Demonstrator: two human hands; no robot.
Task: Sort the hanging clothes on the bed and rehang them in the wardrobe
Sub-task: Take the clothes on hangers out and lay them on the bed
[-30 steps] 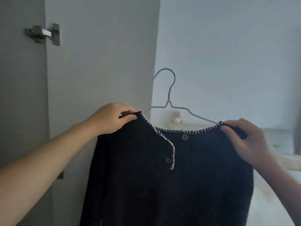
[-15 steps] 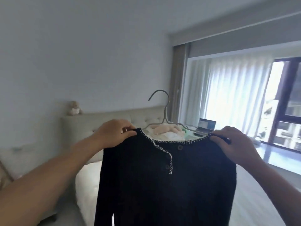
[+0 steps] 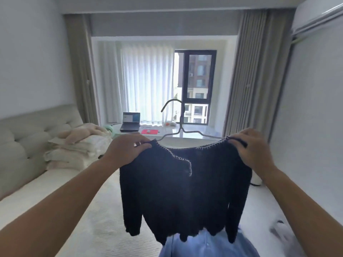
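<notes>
I hold a black knit cardigan (image 3: 183,193) with white stitched trim up in front of me, over the bed (image 3: 89,216). It hangs on a thin wire hanger (image 3: 181,127) whose hook points up. My left hand (image 3: 128,151) grips the cardigan's left shoulder and my right hand (image 3: 252,149) grips its right shoulder. A light blue garment (image 3: 207,245) lies on the bed beneath the cardigan's hem. No wardrobe shows in this view.
Folded bedding and a plush toy (image 3: 79,143) are stacked by the padded headboard (image 3: 27,138) at left. A laptop (image 3: 130,122) and a red item (image 3: 149,131) sit on the window ledge ahead. Curtains frame the window. A white wall and air conditioner (image 3: 319,15) stand at right.
My view has swung from the wardrobe door and wall round to the bed and window. Both hands keep hold of the cardigan's shoulders throughout.
</notes>
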